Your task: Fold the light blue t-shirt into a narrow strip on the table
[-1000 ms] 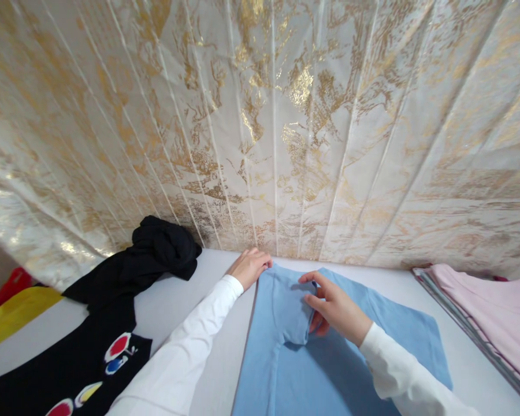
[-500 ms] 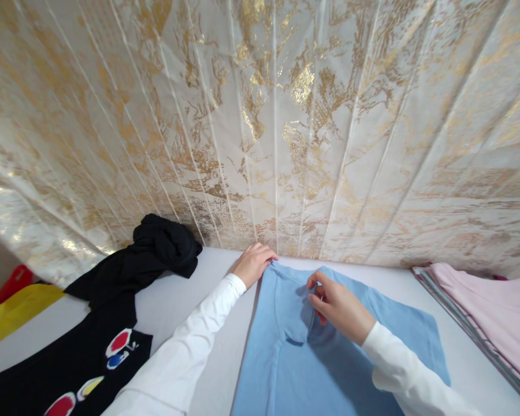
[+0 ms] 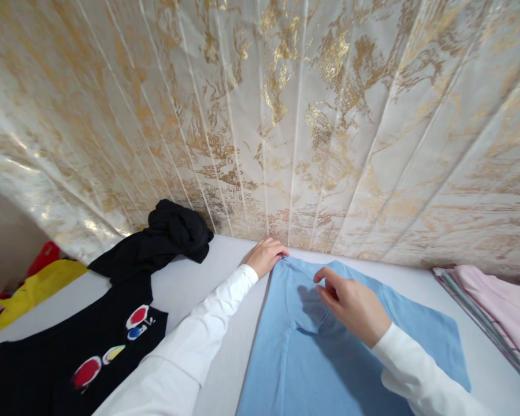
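A light blue T-shirt (image 3: 316,370) lies partly folded on the white surface, with its short sleeve turned inward over the body. At its upper left corner my left hand (image 3: 266,255) holds the fabric, fingertips closed on the fold. My right hand (image 3: 353,303) hovers over the folded sleeve, its fingers loosely bent. A small gap shows between thumb and index finger, with no cloth in it, and the hand casts a shadow on the shirt.
To the left lies a black printed T-shirt (image 3: 39,358), with a crumpled black garment (image 3: 177,231) behind it. Yellow cloth (image 3: 47,283) and red cloth (image 3: 43,257) sit at the far left. Folded clothes, pink on top (image 3: 494,294), lie right. A gold-patterned curtain (image 3: 277,127) hangs behind.
My right hand has let go of the sleeve edge and lifted slightly; the sleeve now lies flatter. My left hand stays on the corner. The view has shifted a little left.
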Motion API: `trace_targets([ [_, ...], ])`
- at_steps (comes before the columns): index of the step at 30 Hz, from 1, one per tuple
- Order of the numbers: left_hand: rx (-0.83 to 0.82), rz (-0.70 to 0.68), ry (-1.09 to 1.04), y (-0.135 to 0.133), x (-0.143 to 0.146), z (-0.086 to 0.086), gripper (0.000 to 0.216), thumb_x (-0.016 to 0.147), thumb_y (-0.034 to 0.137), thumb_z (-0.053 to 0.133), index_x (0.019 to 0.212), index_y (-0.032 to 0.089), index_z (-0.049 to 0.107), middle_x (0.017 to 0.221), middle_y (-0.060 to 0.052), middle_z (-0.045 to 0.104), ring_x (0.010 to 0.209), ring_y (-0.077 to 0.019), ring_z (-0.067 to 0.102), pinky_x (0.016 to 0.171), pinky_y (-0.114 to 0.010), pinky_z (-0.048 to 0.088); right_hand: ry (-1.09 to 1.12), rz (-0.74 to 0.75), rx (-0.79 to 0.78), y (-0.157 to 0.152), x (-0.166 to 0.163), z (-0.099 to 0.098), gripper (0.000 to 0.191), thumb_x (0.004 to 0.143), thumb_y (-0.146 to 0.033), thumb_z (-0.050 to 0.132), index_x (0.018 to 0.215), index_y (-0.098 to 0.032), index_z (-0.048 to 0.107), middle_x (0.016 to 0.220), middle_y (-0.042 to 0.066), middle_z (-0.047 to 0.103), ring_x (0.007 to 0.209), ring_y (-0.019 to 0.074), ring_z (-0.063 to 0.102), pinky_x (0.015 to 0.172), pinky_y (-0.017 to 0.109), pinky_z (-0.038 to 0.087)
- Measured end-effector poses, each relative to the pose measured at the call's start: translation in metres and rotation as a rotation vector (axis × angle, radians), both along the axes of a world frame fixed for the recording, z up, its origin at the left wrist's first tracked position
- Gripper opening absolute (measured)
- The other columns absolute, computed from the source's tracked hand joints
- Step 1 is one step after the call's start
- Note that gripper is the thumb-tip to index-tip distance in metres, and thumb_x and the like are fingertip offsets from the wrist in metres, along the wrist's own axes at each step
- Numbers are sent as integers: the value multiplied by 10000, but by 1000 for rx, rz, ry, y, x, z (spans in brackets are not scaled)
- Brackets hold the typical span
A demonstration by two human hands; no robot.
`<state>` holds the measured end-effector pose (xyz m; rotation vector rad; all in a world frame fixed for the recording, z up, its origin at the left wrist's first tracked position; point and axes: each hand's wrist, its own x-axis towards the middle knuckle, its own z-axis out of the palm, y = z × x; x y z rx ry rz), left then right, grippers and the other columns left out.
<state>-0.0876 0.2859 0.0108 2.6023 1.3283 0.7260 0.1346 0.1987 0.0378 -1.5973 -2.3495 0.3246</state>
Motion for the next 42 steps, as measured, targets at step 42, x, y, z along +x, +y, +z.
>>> trace_targets([
  [42,-12,45,-123,5,-6,-13,213,832,15,553,880,197,654,909,-1,656,918,-176,546,858,-277,440,-46,639,12,-30,-40,-26,573,945,-548,382,1447,-274,349,1529,60,282,1391,279,258,1078,496,286],
])
